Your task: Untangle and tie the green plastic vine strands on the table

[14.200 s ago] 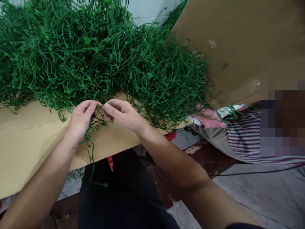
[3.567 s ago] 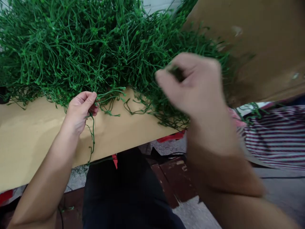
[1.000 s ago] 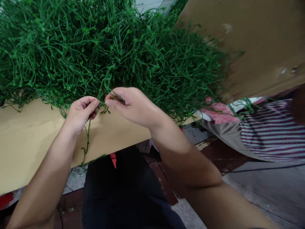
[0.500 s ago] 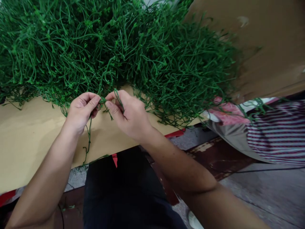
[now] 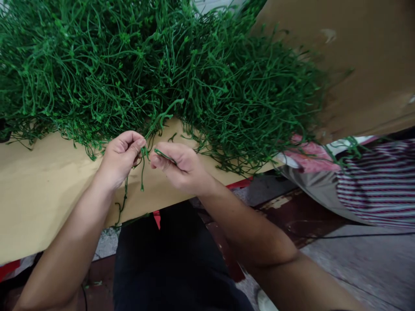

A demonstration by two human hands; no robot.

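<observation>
Between thumb and fingers, my left hand (image 5: 121,155) pinches a thin green artificial plant stem (image 5: 142,175). Strands of it hang below the fingers, and others reach up toward the pile. My right hand (image 5: 181,166), just to the right, has its fingers curled closed around another short green stem (image 5: 165,155). A small gap separates the two hands. Both are over the tan board, in front of a large heap of green plastic stems (image 5: 136,73). The fingertips partly hide where the stems are gripped.
The tan tabletop (image 5: 39,185) runs along the front, with its edge by my dark trousers (image 5: 175,259). A brown cardboard panel (image 5: 366,65) stands at the right. Beside it are a pink cloth (image 5: 308,153) and striped fabric (image 5: 379,181).
My hands have drawn slightly apart and shifted a little right and down. My right hand has turned, and a strand now dangles from my left fingertips.
</observation>
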